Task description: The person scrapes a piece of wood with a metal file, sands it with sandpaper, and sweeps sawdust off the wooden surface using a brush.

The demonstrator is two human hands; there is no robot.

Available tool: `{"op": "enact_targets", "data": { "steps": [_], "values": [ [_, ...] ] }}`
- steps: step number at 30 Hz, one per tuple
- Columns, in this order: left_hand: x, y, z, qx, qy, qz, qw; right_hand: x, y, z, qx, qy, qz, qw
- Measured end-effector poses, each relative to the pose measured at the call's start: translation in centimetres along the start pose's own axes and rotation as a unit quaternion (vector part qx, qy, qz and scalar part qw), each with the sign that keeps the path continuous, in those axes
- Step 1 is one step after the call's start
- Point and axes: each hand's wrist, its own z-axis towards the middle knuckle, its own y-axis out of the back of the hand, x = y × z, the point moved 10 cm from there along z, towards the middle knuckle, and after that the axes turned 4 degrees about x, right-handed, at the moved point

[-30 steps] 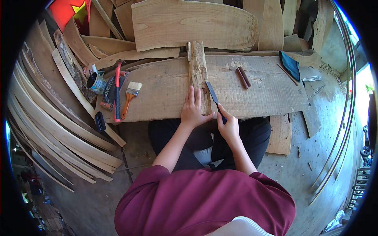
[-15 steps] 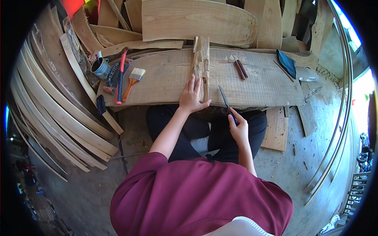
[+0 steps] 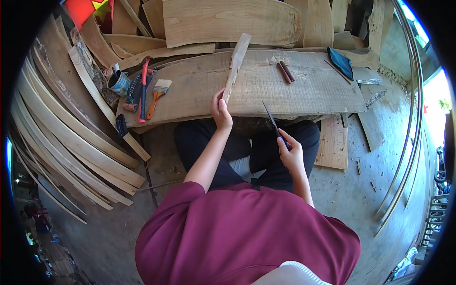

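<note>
My left hand (image 3: 222,113) is closed round the near end of a rough strip of wood (image 3: 236,66). The strip is tilted, its far end leaning up over the back edge of the wide plank (image 3: 190,90). In my right hand (image 3: 290,153) is a knife (image 3: 271,117) with a dark handle, its narrow blade pointing away from me, near the plank's front edge. The blade is apart from the strip. On the plank beyond the knife lie two short dark brown sticks (image 3: 286,72).
Left on the plank are a paintbrush (image 3: 159,95), a red-handled tool (image 3: 143,90) and a can (image 3: 118,82). A teal cloth (image 3: 340,63) lies at the right end. Long curved wood strips (image 3: 80,142) crowd the left; large boards (image 3: 232,23) stand behind.
The strip has gone from lying flat under my spread left hand to being gripped at its near end, turned and tilted. My right hand still holds the knife in nearly the same place.
</note>
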Motion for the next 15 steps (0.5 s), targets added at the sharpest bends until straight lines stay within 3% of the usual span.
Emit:
{"op": "enact_targets", "data": {
  "steps": [3, 6, 7, 8, 10, 15],
  "values": [
    [-0.6, -0.1, -0.8, -0.008, -0.024, 0.055, 0.998, -0.1, -0.8, -0.2, 0.012, -0.006, 0.002, 1.0],
    [-0.1, -1.5, -1.6, 0.046, 0.035, 0.177, 0.982, -0.4, -1.7, -0.1, 0.031, -0.009, 0.004, 0.999],
    [0.8, -2.2, -1.8, 0.097, 0.115, 0.172, 0.974, -0.6, -2.1, -0.1, 0.039, -0.003, 0.004, 0.999],
    [1.0, -2.4, -1.7, 0.096, 0.116, 0.171, 0.974, -0.7, -2.5, 0.0, 0.048, 0.004, 0.003, 0.999],
    [-0.2, -4.3, -1.3, 0.128, -0.03, 0.351, 0.927, -0.8, -2.8, 0.1, 0.054, -0.001, -0.001, 0.999],
    [-0.4, -5.5, -0.8, 0.158, -0.051, 0.388, 0.907, -1.1, -1.4, 0.7, 0.017, -0.021, 0.027, 0.999]
  ]
}}
